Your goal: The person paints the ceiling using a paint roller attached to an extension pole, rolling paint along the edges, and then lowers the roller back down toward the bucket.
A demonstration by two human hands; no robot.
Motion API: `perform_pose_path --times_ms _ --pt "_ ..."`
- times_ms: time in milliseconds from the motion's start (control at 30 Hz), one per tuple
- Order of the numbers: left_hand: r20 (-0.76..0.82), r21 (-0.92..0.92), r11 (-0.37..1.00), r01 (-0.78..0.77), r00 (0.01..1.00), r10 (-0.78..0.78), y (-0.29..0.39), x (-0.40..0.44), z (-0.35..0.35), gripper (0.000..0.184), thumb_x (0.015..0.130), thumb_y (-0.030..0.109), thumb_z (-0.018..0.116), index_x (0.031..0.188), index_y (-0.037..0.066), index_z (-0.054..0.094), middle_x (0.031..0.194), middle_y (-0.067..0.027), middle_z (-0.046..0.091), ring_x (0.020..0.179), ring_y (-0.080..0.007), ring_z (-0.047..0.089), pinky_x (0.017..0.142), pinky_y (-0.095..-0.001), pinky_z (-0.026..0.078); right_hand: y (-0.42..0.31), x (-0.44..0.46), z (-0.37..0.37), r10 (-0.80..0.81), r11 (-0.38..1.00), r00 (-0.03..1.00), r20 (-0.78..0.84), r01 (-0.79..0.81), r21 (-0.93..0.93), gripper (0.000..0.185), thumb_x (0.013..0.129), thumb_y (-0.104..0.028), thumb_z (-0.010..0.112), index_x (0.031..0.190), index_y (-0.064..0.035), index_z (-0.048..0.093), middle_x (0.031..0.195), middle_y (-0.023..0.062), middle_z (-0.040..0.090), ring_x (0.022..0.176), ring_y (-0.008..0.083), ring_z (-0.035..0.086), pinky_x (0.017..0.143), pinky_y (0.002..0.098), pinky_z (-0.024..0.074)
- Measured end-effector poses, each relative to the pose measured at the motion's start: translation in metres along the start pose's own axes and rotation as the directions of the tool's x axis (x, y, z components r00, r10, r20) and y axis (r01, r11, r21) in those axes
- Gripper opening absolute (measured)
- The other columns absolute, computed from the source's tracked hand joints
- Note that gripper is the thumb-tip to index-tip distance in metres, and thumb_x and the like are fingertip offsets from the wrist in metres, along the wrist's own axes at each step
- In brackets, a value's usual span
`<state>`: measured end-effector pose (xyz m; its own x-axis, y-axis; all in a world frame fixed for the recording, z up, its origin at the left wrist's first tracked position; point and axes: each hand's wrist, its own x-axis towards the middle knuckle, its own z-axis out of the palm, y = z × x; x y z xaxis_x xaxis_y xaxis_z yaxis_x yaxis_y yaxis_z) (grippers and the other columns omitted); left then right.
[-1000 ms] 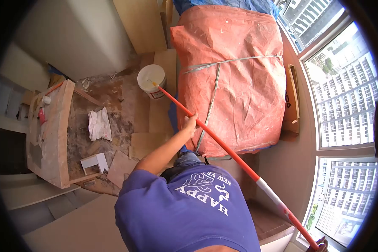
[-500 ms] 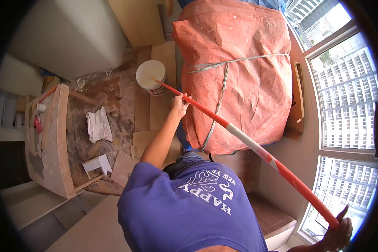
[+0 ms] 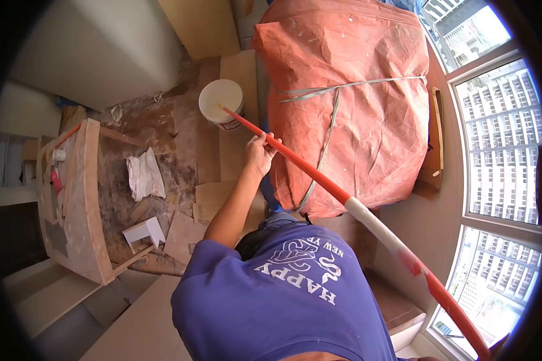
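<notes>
A long red and white pole [image 3: 379, 228] runs diagonally from the lower right to a white bucket [image 3: 221, 91]. Its thin end reaches into the bucket's mouth, over pale, cream-coloured contents; whatever is at the tip cannot be made out. My left hand [image 3: 261, 155] is closed round the pole a little way above the bucket, with the arm stretched forward. At the lower right edge, my right hand [image 3: 499, 345] is at the thick end of the pole, mostly cut off by the frame and in shadow.
A large bundle in orange sheeting [image 3: 355, 126], tied with cord, stands just right of the bucket. Windows [image 3: 500, 138] line the right side. On the left are a wooden frame [image 3: 96, 198], a crumpled white sack [image 3: 145, 174] and a small white piece [image 3: 144, 233] on the dirty floor.
The pole's thick end and my right hand have shifted down toward the frame's lower edge. My left hand keeps its hold near the bucket. The whole view has moved slightly.
</notes>
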<state>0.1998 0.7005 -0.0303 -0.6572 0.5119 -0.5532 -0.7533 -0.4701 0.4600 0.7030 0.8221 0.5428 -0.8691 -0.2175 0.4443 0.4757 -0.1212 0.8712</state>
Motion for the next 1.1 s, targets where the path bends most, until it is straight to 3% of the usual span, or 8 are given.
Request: perform_pose_path --times_ms 167,300,433,500,567,633,767,1100 --pt "-0.046 0.036 0.996 0.081 0.996 -0.08 -0.024 0.058 -0.032 0.016 0.105 0.017 0.046 0.103 0.002 0.051 0.097 -0.0101 0.06 0.085 -0.0279 0.068 0.078 -0.0393 0.061 -0.022 -0.047 0.005 -0.066 0.959 0.944 0.324 0.149 -0.24 0.064 0.092 -0.067 0.049 0.048 -0.0211 0.045 0.043 0.0003 0.045 0.037 0.0182 0.047 0.039 0.0339 0.0321" --pt "0.02 -0.005 0.998 0.065 0.998 -0.065 -0.017 0.021 -0.018 0.017 0.105 0.018 0.046 0.102 0.003 0.053 0.095 -0.0092 0.062 0.084 -0.0276 0.068 0.077 -0.0392 0.062 0.012 -0.044 0.001 0.051 0.982 0.989 0.137 -0.025 -0.185 0.071 0.091 -0.071 0.045 0.055 -0.0109 0.051 0.052 0.008 0.053 0.04 0.0238 0.05 0.043 0.0319 0.0381" --pt "0.017 0.005 0.999 0.037 0.999 -0.037 -0.001 -0.017 0.002 0.018 0.105 0.018 0.046 0.102 0.002 0.053 0.095 -0.0094 0.062 0.084 -0.0281 0.068 0.077 -0.0397 0.062 0.029 -0.011 -0.018 -0.103 0.979 0.994 0.039 0.094 0.18 0.042 0.094 -0.031 0.069 0.058 -0.0168 0.053 0.049 -0.0054 0.051 0.042 0.0107 0.046 0.042 0.0293 0.0379" --pt "-0.021 0.002 0.998 0.059 0.998 -0.059 0.002 0.005 -0.005 0.018 0.105 0.018 0.046 0.102 0.002 0.053 0.095 -0.0097 0.062 0.084 -0.0285 0.068 0.077 -0.0399 0.062 0.025 -0.043 -0.017 -0.042 0.99 0.993 0.111 0.027 0.139 0.037 0.092 -0.035 0.069 0.063 -0.0144 0.061 0.057 0.0007 0.062 0.053 0.0153 0.062 0.05 0.0317 0.0487" --pt "-0.042 0.014 0.996 0.093 0.995 -0.093 -0.006 0.038 -0.022 0.017 0.105 0.018 0.046 0.102 0.002 0.052 0.095 -0.01 0.062 0.084 -0.0289 0.068 0.077 -0.0403 0.062 -0.033 -0.023 -0.004 0.068 0.998 0.995 0.075 -0.068 -0.004 0.077 0.091 -0.074 0.041 0.057 -0.0064 0.051 0.053 0.0126 0.054 0.04 0.0282 0.051 0.045 0.0326 0.0411" --pt "-0.049 0.04 0.989 0.143 0.989 -0.141 -0.019 0.061 -0.038 0.017 0.105 0.018 0.046 0.103 0.002 0.051 0.095 -0.0103 0.062 0.085 -0.0293 0.068 0.077 -0.0408 0.062 -0.04 -0.036 -0.008 -0.029 0.956 0.955 0.295 0.113 -0.27 0.069 0.093 -0.067 0.047 0.053 -0.0112 0.049 0.049 0.0058 0.052 0.039 0.0216 0.049 0.044 0.0319 0.041" --pt "0.026 0.063 0.993 0.1 0.994 -0.102 -0.008 0.021 -0.021 0.019 0.106 0.02 0.045 0.103 0.003 0.053 0.095 -0.0087 0.064 0.089 -0.0269 0.068 0.083 -0.0377 0.061 -0.023 0.009 -0.002 -0.051 0.995 0.997 -0.065 0.057 0.087 0.053 0.092 -0.045 0.066 0.051 -0.0191 0.045 0.045 -0.0048 0.047 0.037 0.0122 0.045 0.041 0.0301 0.036" --pt "0.0 0.103 0.979 0.175 0.984 -0.176 -0.018 0.046 -0.04 0.017 0.105 0.018 0.047 0.101 0.004 0.055 0.095 -0.0091 0.064 0.09 -0.0281 0.069 0.086 -0.0383 0.061 -0.044 -0.044 -0.007 0.034 0.999 0.986 0.164 -0.036 0.007 0.061 0.095 -0.054 0.055 0.048 -0.019 0.036 0.041 -0.0009 0.035 0.036 0.0175 0.041 0.04 0.0329 0.0315"
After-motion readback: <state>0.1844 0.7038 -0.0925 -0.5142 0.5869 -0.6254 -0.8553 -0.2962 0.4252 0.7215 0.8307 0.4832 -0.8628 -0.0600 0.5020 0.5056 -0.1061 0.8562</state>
